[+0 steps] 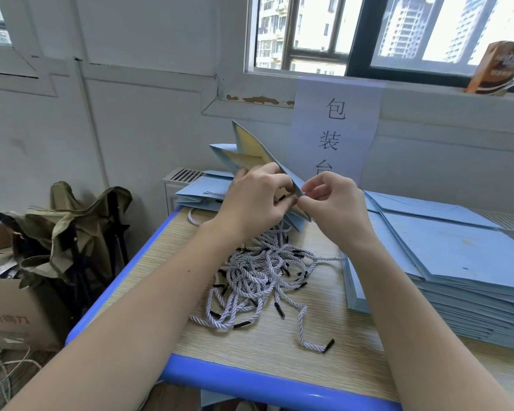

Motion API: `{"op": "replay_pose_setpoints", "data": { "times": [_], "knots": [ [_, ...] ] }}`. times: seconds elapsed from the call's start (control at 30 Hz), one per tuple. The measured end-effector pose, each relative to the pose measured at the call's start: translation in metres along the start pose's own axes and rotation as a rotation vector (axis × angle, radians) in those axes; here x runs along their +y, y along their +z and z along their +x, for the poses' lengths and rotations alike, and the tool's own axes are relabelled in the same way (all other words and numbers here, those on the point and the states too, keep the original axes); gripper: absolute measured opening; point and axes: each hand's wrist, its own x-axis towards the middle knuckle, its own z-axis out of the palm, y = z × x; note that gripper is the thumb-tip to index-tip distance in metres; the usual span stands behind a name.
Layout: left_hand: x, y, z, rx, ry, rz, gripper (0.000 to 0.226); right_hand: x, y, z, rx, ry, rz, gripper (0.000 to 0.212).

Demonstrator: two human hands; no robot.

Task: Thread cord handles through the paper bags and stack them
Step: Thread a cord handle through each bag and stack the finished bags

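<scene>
While both hands, left (251,197) and right (334,203), pinch one blue bag (275,170) above the bench (250,378), loose cords (258,277) lie under it. Two bag stacks (445,271) flank it. The sign (334,129) behind reads 包装台.

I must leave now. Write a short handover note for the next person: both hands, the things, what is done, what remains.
Left hand holds the open light-blue paper bag and a black cord tip at its edge.
Right hand pinches the same edge.
Heap of white twisted cords with black tips lies mid-table.
Tall stack of flat blue bags sits right, apparently unthreaded; a few bags with cords lie behind.
Left: finish this bag, stack it, continue.
</scene>
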Motion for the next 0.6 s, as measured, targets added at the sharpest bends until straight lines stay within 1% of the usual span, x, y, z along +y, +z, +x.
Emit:
{"op": "replay_pose_setpoints", "data": {
  "times": [0.1,0.23,0.33,0.5,0.6],
  "knots": [
    [0.0018,0.0021,-0.0001,0.016,-0.037,0.031,0.007,-0.0003,0.0005,-0.0006,0.0,-0.008,-0.006,0.015],
    [0.004,0.0026,-0.0008,0.007,-0.074,0.075,0.005,-0.0005,-0.0012,-0.0007,-0.008,-0.005,0.007,0.016],
    [0.0013,0.0013,0.0013,0.015,-0.101,0.067,0.002,-0.0001,-0.0033,-0.0001,0.006,0.009,0.013,0.015],
    [-0.0004,-0.0031,0.0034,0.13,-0.253,-0.013,0.013,0.0006,-0.0045,-0.0004,0.009,0.01,0.014,0.014],
    [-0.0018,-0.0055,0.0039,0.182,-0.341,-0.028,0.015,0.001,-0.0041,-0.0007,0.002,0.013,0.012,0.014]
  ]
}}
